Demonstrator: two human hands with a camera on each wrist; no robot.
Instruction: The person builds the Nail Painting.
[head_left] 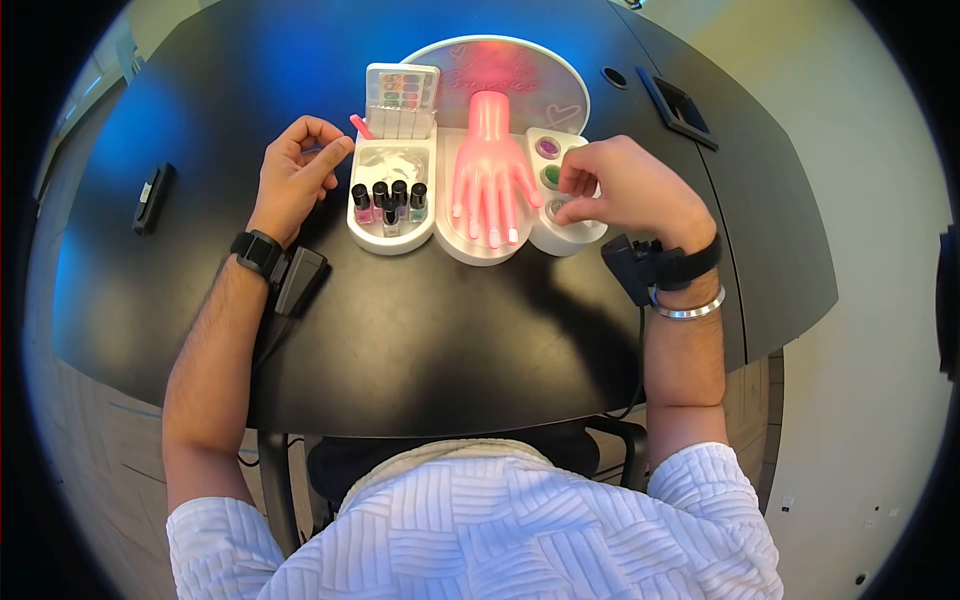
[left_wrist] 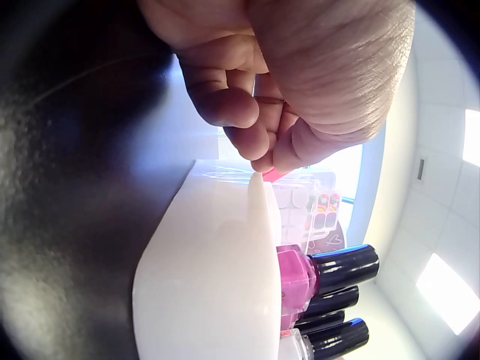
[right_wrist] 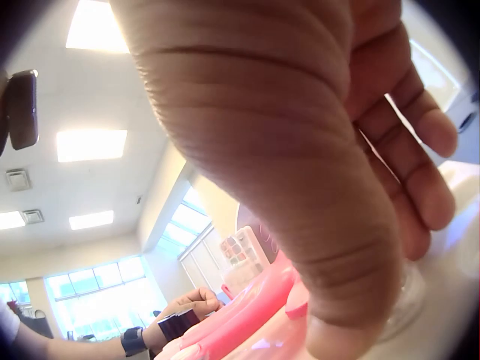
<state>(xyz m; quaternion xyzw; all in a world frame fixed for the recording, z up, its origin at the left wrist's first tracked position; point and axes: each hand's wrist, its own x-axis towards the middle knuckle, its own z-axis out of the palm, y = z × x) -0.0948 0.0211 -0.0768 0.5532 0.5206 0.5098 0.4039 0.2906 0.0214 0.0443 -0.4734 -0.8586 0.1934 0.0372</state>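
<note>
My left hand (head_left: 300, 175) is beside the left edge of a white tray (head_left: 392, 243), its fingers loosely bent and the tips close together. Just past them in the left wrist view is a pink piece (left_wrist: 273, 175); I cannot tell whether they touch it. Over the tray's right section, my right hand (head_left: 640, 190) has its thumb and fingers apart around a clear round jar (right_wrist: 406, 302), partly hidden by the thumb; firm contact cannot be told. A green jar (head_left: 550, 177) and a purple jar (head_left: 547, 148) stand behind it.
A pink model hand (head_left: 489, 165) stands mid-tray before a rounded back panel (head_left: 565, 85). Several black-capped polish bottles (head_left: 362, 203) are on the left, below an upright palette case (head_left: 402, 100). A black device (head_left: 153, 199) lies at the table's far left.
</note>
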